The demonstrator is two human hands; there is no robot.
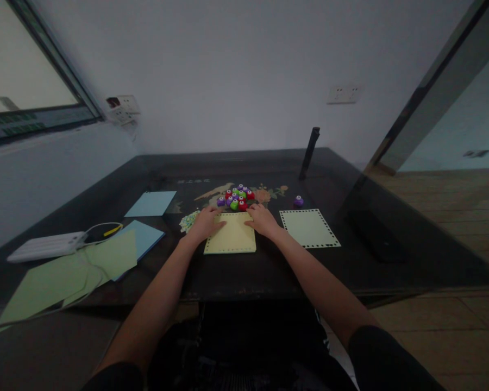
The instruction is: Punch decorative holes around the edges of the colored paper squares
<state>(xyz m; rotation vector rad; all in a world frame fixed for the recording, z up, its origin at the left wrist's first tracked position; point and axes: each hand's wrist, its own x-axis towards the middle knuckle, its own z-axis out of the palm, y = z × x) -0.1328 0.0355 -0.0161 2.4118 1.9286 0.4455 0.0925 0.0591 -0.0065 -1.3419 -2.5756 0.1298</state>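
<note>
A pale yellow stack of paper (233, 236) with a dotted border lies in front of me near the table's front edge. My left hand (206, 224) rests at its upper left corner, thumb out across the paper. At the upper right corner lies my right hand (263, 220), its thumb also reaching inward over the paper. The fingers of both hands are stretched out, and neither hand appears to grip the paper. Just beyond the fingertips sits a cluster of stamps (235, 198) in purple, green and red, each with an eye-like white top.
To the right are a pale sheet (309, 228) bordered with dark marks, a lone purple stamp (299, 201) and a dark flat object (375, 236). Blue paper (151, 204), green sheets (61, 277) and a white power strip (49, 246) with a cable occupy the left. A black post (309, 153) stands behind.
</note>
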